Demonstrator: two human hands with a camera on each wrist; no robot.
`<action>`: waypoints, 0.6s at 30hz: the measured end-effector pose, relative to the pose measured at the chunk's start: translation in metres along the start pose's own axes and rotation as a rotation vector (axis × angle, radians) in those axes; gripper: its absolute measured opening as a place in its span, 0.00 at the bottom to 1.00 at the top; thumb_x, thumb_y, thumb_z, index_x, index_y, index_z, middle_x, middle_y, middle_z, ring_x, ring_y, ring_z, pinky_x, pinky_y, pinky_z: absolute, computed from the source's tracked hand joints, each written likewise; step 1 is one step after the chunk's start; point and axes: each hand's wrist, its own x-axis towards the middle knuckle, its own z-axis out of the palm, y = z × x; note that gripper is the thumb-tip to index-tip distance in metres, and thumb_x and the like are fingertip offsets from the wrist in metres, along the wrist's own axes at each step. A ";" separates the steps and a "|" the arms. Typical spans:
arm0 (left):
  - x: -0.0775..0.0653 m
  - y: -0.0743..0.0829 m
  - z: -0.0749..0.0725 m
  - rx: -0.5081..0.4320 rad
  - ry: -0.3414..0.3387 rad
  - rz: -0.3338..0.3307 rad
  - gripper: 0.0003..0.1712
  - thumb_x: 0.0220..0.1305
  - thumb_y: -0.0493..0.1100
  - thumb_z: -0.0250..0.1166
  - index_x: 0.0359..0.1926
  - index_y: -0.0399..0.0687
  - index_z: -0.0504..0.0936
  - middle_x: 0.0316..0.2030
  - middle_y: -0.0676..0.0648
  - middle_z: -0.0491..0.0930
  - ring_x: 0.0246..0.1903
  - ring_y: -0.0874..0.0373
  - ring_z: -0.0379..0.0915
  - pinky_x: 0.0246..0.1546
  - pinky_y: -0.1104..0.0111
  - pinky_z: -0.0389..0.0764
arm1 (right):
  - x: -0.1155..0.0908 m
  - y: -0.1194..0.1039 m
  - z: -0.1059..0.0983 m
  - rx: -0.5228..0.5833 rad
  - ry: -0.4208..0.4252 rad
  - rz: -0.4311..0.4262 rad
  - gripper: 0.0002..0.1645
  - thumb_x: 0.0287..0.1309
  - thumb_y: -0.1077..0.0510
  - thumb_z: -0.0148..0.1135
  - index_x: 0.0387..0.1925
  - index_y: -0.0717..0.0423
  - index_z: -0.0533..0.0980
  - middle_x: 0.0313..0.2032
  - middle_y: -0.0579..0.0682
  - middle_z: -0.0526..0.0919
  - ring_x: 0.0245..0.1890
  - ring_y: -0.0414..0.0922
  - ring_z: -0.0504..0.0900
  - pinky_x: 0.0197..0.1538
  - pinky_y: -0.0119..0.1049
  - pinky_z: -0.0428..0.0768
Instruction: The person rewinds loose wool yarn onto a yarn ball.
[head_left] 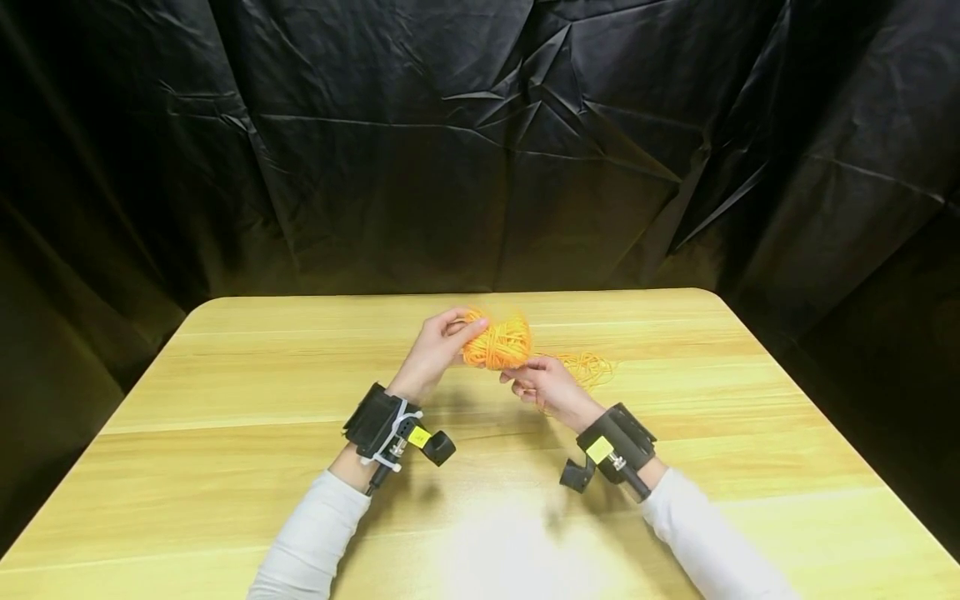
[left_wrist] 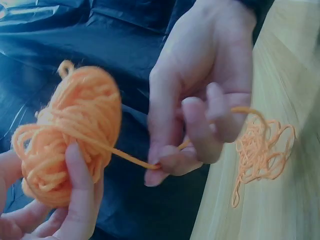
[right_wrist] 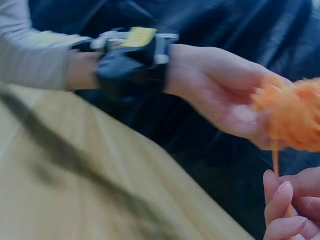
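An orange ball of yarn [head_left: 497, 342], oblong and wound round its middle, is held up above the table in my left hand [head_left: 438, 346]. The left fingers [left_wrist: 80, 185] curl about one end of it in the left wrist view. My right hand [head_left: 551, 385] is just to the right and a little lower, pinching the yarn strand [left_wrist: 131, 159] that runs taut from the ball. Past the right fingers the strand trails down to a loose tangle of yarn [left_wrist: 262, 150] on the table. In the right wrist view the ball [right_wrist: 295, 115] is blurred and cut by the frame edge.
The light wooden table [head_left: 225, 500] has rounded far corners. Behind it hangs a creased black sheet [head_left: 375, 183]. Each wrist wears a black strap with a small camera, the left strap [head_left: 382, 421] and the right strap [head_left: 618, 442], below white sleeves.
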 end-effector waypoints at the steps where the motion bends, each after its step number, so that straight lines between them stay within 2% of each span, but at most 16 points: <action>1: 0.000 0.000 0.000 0.011 -0.020 -0.002 0.19 0.59 0.44 0.59 0.48 0.37 0.72 0.39 0.40 0.79 0.32 0.59 0.77 0.35 0.64 0.80 | 0.002 -0.002 -0.003 0.023 0.015 0.016 0.12 0.61 0.66 0.44 0.42 0.71 0.70 0.24 0.44 0.72 0.20 0.34 0.66 0.23 0.22 0.65; 5: 0.000 -0.002 0.000 0.058 -0.105 -0.005 0.18 0.58 0.43 0.60 0.47 0.38 0.73 0.37 0.41 0.79 0.31 0.59 0.76 0.32 0.65 0.80 | 0.009 -0.014 -0.010 0.036 0.073 0.021 0.13 0.63 0.67 0.38 0.44 0.71 0.67 0.20 0.42 0.68 0.19 0.33 0.67 0.23 0.21 0.67; 6: -0.001 -0.002 0.000 0.071 -0.119 -0.006 0.17 0.58 0.43 0.60 0.47 0.39 0.74 0.37 0.41 0.79 0.31 0.58 0.76 0.31 0.65 0.80 | 0.010 -0.017 -0.011 0.016 0.089 0.015 0.15 0.62 0.68 0.39 0.46 0.72 0.67 0.22 0.42 0.71 0.18 0.32 0.66 0.23 0.21 0.67; 10: -0.001 -0.004 0.000 0.134 -0.167 0.001 0.17 0.58 0.43 0.61 0.46 0.38 0.74 0.37 0.41 0.79 0.31 0.58 0.76 0.30 0.65 0.80 | 0.013 -0.032 -0.012 -0.100 0.156 -0.033 0.18 0.60 0.63 0.48 0.49 0.71 0.70 0.25 0.42 0.76 0.16 0.33 0.61 0.19 0.21 0.62; 12: -0.001 -0.005 0.000 0.166 -0.171 -0.003 0.18 0.57 0.43 0.61 0.46 0.38 0.74 0.37 0.40 0.79 0.30 0.58 0.76 0.30 0.65 0.80 | 0.012 -0.040 -0.011 -0.182 0.172 -0.077 0.18 0.58 0.61 0.52 0.47 0.70 0.72 0.29 0.44 0.79 0.17 0.34 0.62 0.20 0.22 0.61; 16: -0.001 -0.005 0.000 0.238 -0.138 -0.019 0.19 0.56 0.44 0.63 0.46 0.39 0.75 0.37 0.41 0.78 0.29 0.58 0.74 0.29 0.67 0.80 | 0.009 -0.051 -0.006 -0.337 0.189 -0.183 0.17 0.56 0.57 0.56 0.42 0.66 0.76 0.30 0.52 0.80 0.20 0.38 0.65 0.23 0.25 0.64; 18: -0.005 0.003 0.002 0.279 -0.107 -0.024 0.19 0.56 0.44 0.63 0.46 0.38 0.75 0.38 0.40 0.77 0.30 0.58 0.74 0.28 0.67 0.80 | 0.006 -0.054 -0.002 -0.413 0.191 -0.249 0.15 0.56 0.58 0.57 0.40 0.65 0.78 0.30 0.55 0.81 0.23 0.39 0.69 0.25 0.26 0.68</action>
